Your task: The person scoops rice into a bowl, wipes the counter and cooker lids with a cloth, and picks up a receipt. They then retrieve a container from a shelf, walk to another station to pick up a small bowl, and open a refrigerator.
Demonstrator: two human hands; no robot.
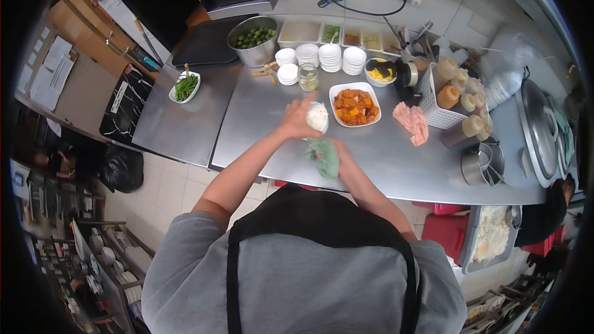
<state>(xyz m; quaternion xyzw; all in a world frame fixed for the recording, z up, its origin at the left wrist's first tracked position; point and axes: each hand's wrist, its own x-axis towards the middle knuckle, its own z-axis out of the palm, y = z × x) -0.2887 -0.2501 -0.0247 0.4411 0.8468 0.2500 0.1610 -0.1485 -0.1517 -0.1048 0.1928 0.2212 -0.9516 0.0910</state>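
Observation:
My left hand (298, 117) is closed round a small bowl of white rice (317, 117) above the steel counter. Just below the bowl, my right hand (341, 156) grips a green cloth (322, 157), its fingers partly hidden by the cloth. A square white dish of orange-red food (355, 104) stands right of the rice. Behind the rice is a glass jar (308, 78). A pink cloth (411, 123) lies crumpled on the counter, right of the dish.
Stacked white bowls (330, 58), a pot of green fruit (252, 41) and ingredient trays (301, 32) line the back. A sauce-bottle basket (441, 112) and metal pots (481, 164) stand right. Green beans (185, 86) sit left. Another person's dark sleeve (539, 226) shows lower right.

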